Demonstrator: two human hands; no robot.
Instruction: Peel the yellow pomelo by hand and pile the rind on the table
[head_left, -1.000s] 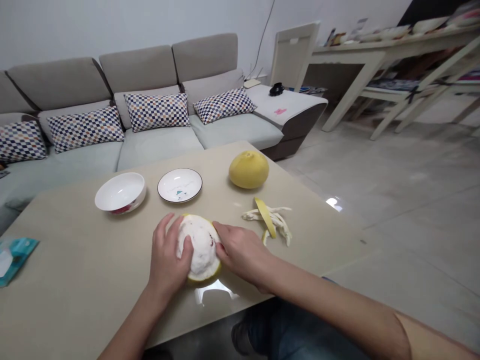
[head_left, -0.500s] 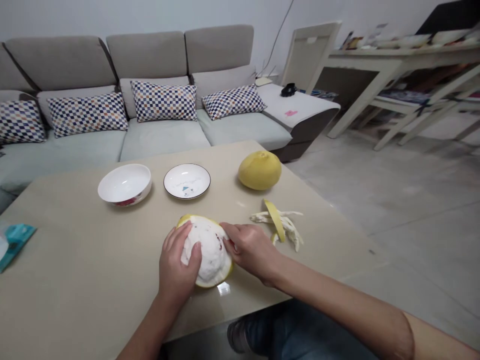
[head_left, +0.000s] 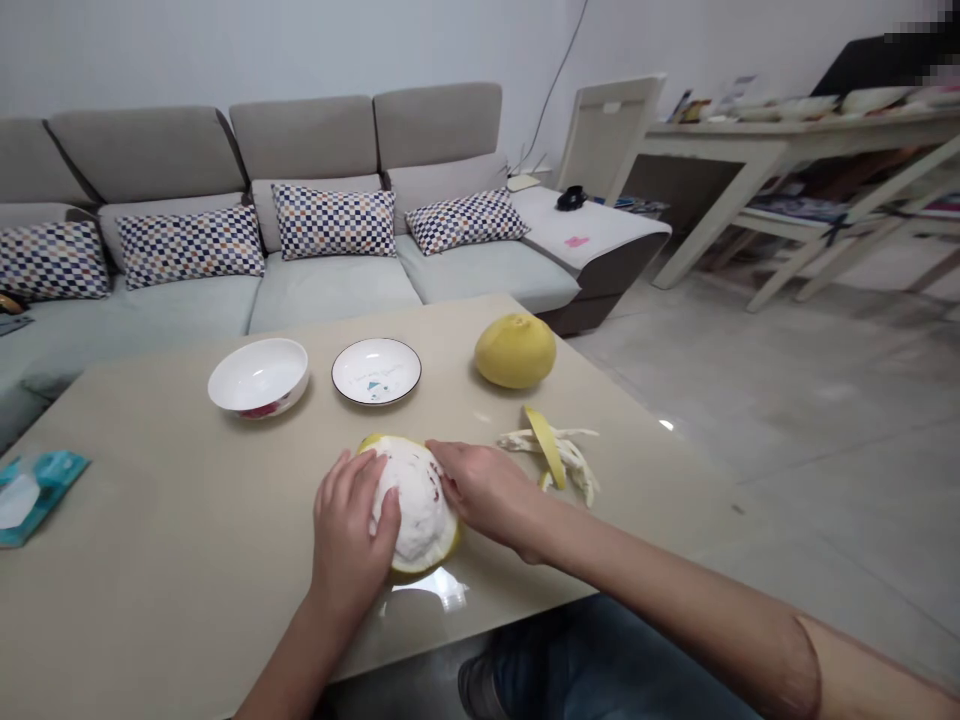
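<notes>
A partly peeled pomelo (head_left: pixel 416 510) rests near the front edge of the table, its white pith facing up and yellow rind round its rim. My left hand (head_left: pixel 356 520) grips its left side, fingers over the top and thumb on the pith. At the upper right rim, my right hand (head_left: pixel 487 495) is closed on the edge of the rind; its fingertips are partly hidden. To the right lie strips of peel and pith (head_left: pixel 551 450). Farther back stands a whole yellow pomelo (head_left: pixel 515 350).
On the table (head_left: pixel 187 540) are a white bowl (head_left: pixel 259 375), a dark-rimmed plate (head_left: pixel 376 371) and a teal packet (head_left: pixel 45 490) at the left. A grey sofa (head_left: pixel 330 295) with checked cushions stands behind it. A dining table and chairs are at the back right.
My view has shifted slightly. Both hands stay on the partly peeled pomelo, and the right hand keeps working at the rim of its rind. The other things on the table have not moved.
</notes>
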